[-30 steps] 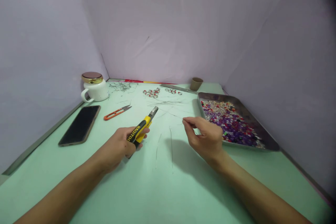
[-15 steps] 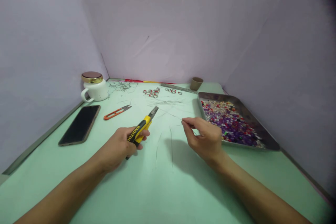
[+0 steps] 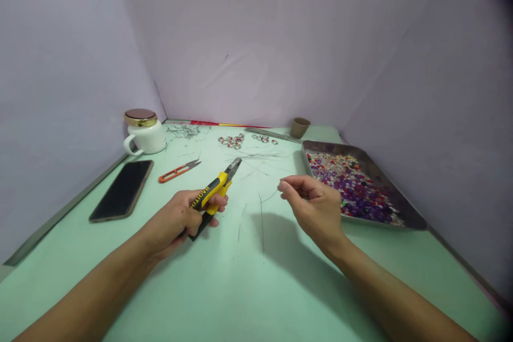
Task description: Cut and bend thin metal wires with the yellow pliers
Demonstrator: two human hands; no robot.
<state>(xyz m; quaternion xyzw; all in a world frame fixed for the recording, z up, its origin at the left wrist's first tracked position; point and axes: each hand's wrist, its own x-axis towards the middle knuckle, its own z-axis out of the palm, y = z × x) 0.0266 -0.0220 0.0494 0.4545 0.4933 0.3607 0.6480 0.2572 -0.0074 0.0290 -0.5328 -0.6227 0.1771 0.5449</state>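
My left hand [image 3: 182, 219] is wrapped round the handles of yellow-and-black pliers [image 3: 214, 192], whose metal jaws point away from me over the table. To the right, my right hand [image 3: 312, 208] pinches a thin piece of wire [image 3: 269, 198] between thumb and fingertips; its free end reaches left and down. Two cut wires [image 3: 262, 230] lie on the table between my hands. Farther back, a loose bunch of wires [image 3: 256, 156] lies beyond the pliers' jaws, with red-and-silver beaded pieces [image 3: 231, 141] behind it.
A metal tray [image 3: 409, 216] of mixed beads stands at the right. Orange thread snips [image 3: 178, 171], a phone [image 3: 122, 191] and a lidded white mug [image 3: 150, 138] are at the left. Wire scraps [image 3: 186, 131] and a small brown cup [image 3: 300, 127] sit at the back.
The wire in my right hand has come away from the pliers' jaws and now hangs left and down. The pliers' handles have spread, and my right hand has turned slightly.
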